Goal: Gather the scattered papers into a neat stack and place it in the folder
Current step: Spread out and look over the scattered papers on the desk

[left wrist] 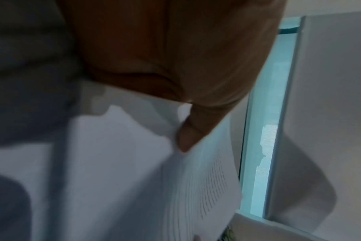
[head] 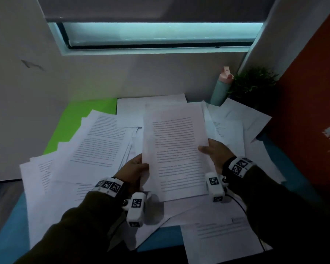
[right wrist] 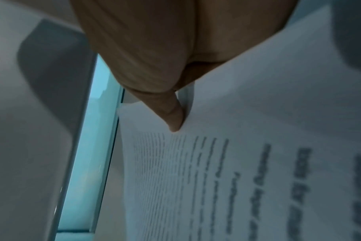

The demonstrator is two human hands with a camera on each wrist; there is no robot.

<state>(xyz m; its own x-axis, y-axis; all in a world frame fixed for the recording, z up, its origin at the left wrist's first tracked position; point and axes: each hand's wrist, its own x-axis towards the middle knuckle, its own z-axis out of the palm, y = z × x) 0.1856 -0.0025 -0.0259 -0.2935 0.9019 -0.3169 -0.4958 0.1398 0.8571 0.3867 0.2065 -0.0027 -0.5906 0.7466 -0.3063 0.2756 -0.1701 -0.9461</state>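
A printed sheaf of paper (head: pixel 174 149) is held up over the desk, tilted toward me. My left hand (head: pixel 136 168) pinches its left edge, thumb on top; the left wrist view shows that thumb (left wrist: pixel 194 128) pressed on the sheaf (left wrist: pixel 206 187). My right hand (head: pixel 211 148) grips the right edge, and its thumb (right wrist: pixel 173 114) lies on the printed page (right wrist: pixel 237 171) in the right wrist view. Several loose sheets (head: pixel 99 141) lie scattered and overlapping on the desk. A bright green folder (head: pixel 80 122) lies at the back left, partly covered by papers.
A teal bottle with a pink cap (head: pixel 220 88) and a small green plant (head: pixel 253 82) stand at the back right corner. An orange wall (head: pixel 312 92) closes the right side. A window (head: pixel 156 33) runs above the white back wall. Blue desk surface (head: pixel 162 239) shows near me.
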